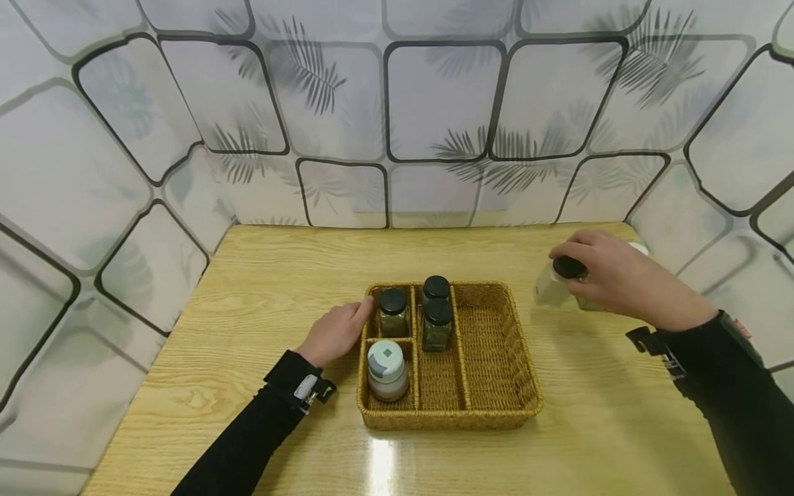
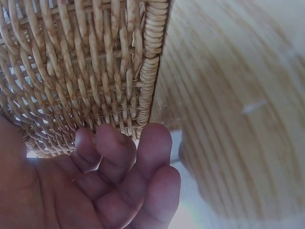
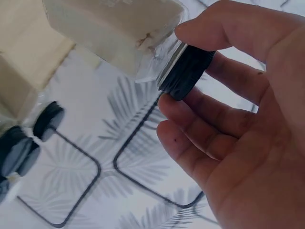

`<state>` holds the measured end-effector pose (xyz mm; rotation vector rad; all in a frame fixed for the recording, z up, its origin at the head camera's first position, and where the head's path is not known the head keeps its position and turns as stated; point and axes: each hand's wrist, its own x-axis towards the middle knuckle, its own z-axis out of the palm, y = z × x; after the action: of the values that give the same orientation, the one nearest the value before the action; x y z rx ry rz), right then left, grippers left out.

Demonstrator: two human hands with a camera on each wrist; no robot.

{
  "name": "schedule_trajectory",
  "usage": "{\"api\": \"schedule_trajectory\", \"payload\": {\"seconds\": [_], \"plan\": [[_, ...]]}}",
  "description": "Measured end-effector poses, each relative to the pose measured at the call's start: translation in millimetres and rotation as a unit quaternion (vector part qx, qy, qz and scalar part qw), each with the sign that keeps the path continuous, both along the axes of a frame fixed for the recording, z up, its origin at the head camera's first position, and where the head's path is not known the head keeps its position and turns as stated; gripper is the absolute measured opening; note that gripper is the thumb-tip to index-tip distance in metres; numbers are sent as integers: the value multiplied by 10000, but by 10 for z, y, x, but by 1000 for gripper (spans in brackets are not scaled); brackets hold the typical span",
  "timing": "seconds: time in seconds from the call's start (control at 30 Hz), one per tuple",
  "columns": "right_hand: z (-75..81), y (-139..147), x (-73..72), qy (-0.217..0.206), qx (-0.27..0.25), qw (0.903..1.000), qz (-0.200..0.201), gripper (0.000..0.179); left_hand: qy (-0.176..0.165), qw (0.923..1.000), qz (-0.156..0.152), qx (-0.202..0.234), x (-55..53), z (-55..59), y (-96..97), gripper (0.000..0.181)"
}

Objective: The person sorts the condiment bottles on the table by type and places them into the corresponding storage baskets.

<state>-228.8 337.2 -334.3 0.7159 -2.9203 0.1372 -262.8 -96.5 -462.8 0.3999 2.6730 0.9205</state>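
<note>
A woven wicker basket (image 1: 501, 419) with dividers stands on the table. At its left side, my left hand (image 1: 335, 333) holds it, thumb at the rim and fingers against the outer wall (image 2: 90, 62). Off the basket's right side, my right hand (image 1: 611, 272) pinches the black lid (image 3: 188, 71) of a clear jar (image 3: 119, 33) with pale contents. The back-left compartment holds a black-lidded spice jar (image 1: 393, 313); a jar with a pale green lid (image 1: 387, 365) sits in front of it. Two more black-lidded jars, including a front one (image 1: 437, 327), share the middle compartment.
Behind my right hand, partly hidden, are a white lid (image 1: 639, 249) and the lower part of another jar (image 1: 588, 304). The wooden table (image 1: 279, 275) meets patterned hanging sheets (image 1: 434, 103) at the back and sides.
</note>
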Motion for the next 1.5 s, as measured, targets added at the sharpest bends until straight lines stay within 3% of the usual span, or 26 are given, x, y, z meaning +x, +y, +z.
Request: {"api": "schedule_trajectory", "payload": {"seconds": [0.23,0.67,1.0,1.5], "plan": [[187,-211,110,169,-72,9995,239,41,49,10000,-3,-25,-3,-1,-4,73],[361,-575,266,787,-107,9880,1326,43,19,10000,13,-5,8,-3,-7,74],[404,-815,364,529,3,9886,1413,41,39,10000,-7,-34,9,-10,-10,76],[358,-1215,426,493,-211,9744,2182,44,51,9999,-16,90,16,16,4,65]]}}
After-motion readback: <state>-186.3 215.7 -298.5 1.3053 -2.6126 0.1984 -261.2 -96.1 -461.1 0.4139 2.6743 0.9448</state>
